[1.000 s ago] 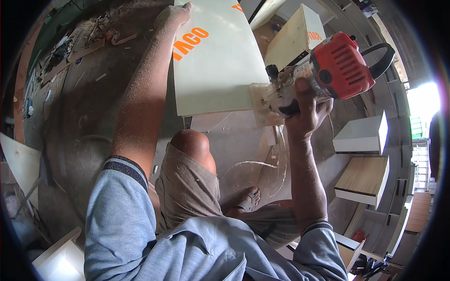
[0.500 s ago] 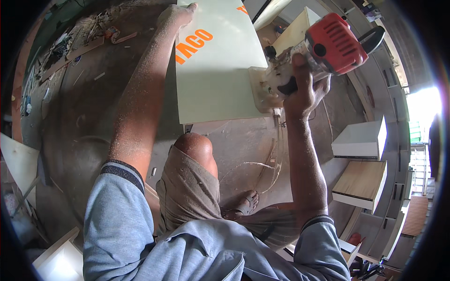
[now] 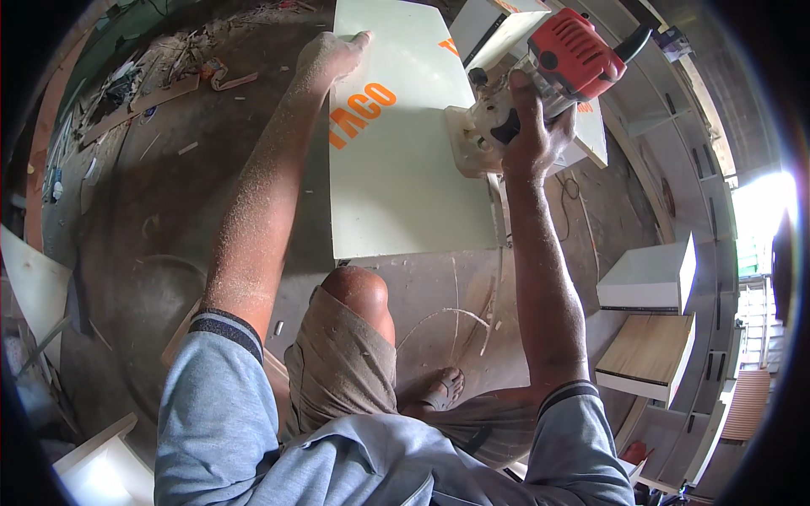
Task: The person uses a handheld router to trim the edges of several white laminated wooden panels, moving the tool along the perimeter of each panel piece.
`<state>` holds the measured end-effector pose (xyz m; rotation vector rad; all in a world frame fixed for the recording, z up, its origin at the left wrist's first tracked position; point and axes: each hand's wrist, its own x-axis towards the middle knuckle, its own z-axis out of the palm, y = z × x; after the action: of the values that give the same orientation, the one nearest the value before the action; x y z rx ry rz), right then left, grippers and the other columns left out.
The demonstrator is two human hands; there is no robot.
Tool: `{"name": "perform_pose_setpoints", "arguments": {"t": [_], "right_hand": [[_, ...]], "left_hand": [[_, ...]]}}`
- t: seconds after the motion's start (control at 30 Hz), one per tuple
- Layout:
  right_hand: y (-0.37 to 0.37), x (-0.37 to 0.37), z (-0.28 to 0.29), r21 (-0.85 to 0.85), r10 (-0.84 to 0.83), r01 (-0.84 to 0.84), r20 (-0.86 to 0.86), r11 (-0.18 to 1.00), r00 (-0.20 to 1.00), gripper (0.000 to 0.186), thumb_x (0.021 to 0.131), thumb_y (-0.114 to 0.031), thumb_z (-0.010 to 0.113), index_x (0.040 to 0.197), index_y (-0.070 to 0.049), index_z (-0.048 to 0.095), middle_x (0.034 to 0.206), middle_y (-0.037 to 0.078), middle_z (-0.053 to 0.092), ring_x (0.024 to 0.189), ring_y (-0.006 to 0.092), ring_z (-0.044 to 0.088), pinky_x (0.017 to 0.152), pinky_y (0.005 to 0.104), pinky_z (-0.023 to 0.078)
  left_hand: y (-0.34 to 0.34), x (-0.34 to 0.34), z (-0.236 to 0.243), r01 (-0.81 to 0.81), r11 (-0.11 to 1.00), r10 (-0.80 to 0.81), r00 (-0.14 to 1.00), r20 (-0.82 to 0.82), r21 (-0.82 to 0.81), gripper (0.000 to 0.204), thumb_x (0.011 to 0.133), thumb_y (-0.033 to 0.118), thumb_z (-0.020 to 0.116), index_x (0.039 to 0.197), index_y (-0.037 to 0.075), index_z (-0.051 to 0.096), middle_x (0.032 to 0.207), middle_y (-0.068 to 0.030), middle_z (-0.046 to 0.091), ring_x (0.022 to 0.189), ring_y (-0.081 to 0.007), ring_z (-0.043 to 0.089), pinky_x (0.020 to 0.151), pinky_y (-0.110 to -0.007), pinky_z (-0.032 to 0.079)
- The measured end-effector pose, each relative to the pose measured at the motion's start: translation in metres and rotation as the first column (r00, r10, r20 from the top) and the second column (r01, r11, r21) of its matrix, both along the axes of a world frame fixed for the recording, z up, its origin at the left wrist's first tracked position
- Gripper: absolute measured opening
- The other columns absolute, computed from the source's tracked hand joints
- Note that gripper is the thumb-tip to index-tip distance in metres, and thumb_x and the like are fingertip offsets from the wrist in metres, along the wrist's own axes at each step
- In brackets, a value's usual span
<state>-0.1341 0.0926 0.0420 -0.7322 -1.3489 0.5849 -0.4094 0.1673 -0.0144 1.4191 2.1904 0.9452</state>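
Note:
A pale greenish-white panel (image 3: 405,202) with orange lettering extends away in front of my knee. My left hand (image 3: 334,59) grips its left edge toward the far end, with the thumb over the top face. In my right hand (image 3: 533,139) is a trim router, its fingers wrapped round the clear lower body. The trim router (image 3: 574,55) has a red motor housing and a dark cord end at upper right. Its pale base plate (image 3: 462,143) rests on the panel's right edge; the cutting bit is hidden. Dust speckles my left forearm.
White drawer-like boxes, one with a wood-look face (image 3: 645,350), stand at right beside long cabinet panels. A white box (image 3: 506,25) lies beyond the panel. Wood scraps (image 3: 173,93) litter the floor at far left. A thin curled strip (image 3: 447,312) lies near my foot.
The router in my right hand has moved away from the panel's near corner, farther along its right edge. The panel sits lower in view; my left hand keeps hold of its left edge.

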Motion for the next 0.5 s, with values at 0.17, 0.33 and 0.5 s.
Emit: {"name": "perform_pose_setpoints", "arguments": {"t": [0.17,0.33,0.5], "right_hand": [[0.018,-0.022,0.002,0.067,-0.012,0.012,-0.008,0.998,1.0,0.05,0.077,-0.029,0.077,0.113,0.001,0.059,0.096,0.007,0.064,0.087,0.0168,0.06,0.084,0.0321,0.048],[0.047,-0.025,-0.002,0.099,0.032,-0.029,-0.032,0.995,0.999,0.046,0.078,-0.026,0.076,0.112,0.0,0.06,0.094,0.007,0.065,0.085,0.0155,0.06,0.081,0.0313,0.048],[0.078,-0.029,-0.009,0.139,0.025,-0.022,-0.02,0.99,0.999,0.044,0.078,-0.025,0.077,0.111,0.0,0.06,0.093,0.005,0.066,0.083,0.0146,0.061,0.08,0.0304,0.049]], "left_hand": [[-0.001,-0.013,-0.005,-0.022,0.998,0.024,0.999,-0.027,0.051,0.066,0.087,0.063,0.059,0.101,-0.001,0.072,0.087,-0.0172,0.072,0.086,-0.0297,0.07,0.082,-0.042,0.053],[-0.005,-0.004,-0.006,0.039,0.994,-0.044,0.998,0.044,0.1,0.064,0.089,0.06,0.056,0.104,-0.001,0.071,0.096,-0.0214,0.072,0.095,-0.033,0.07,0.087,-0.042,0.053],[-0.011,-0.001,0.003,0.118,0.988,-0.127,0.987,0.1,0.098,0.063,0.09,0.058,0.054,0.106,-0.001,0.072,0.1,-0.0234,0.072,0.099,-0.0344,0.07,0.091,-0.04,0.053]]}}
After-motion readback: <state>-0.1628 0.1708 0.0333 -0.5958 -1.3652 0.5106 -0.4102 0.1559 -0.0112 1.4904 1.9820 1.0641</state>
